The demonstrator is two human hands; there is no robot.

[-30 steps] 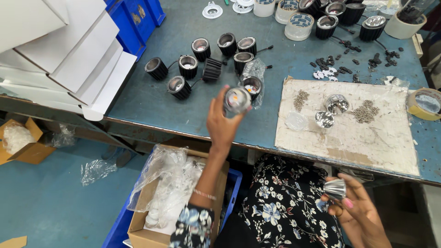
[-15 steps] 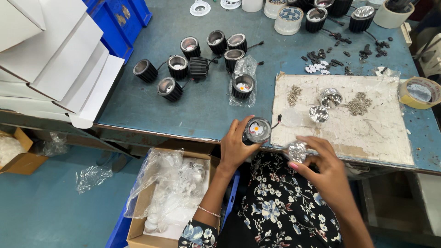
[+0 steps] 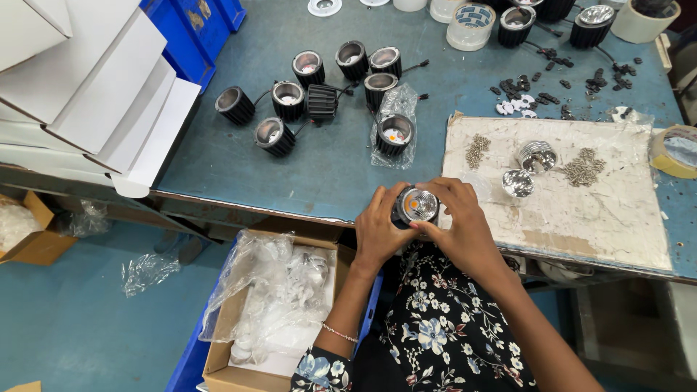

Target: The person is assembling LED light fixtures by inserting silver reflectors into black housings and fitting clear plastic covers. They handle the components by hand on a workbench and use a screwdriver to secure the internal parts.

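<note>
At the desk (image 3: pixel 319 160) edge I see both hands' grip closed around a black lamp housing (image 3: pixel 415 206), left hand (image 3: pixel 379 231) steadying, right hand (image 3: pixel 457 225) seating its reflector.

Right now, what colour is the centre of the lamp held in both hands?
Orange, ringed by a shiny silver reflector, in the black lamp; clearest in the head view.

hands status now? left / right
Left hand: closed on the black round lamp housing, gripping its side.
Right hand: closed on the same lamp housing from the other side, fingers over its rim.
</note>
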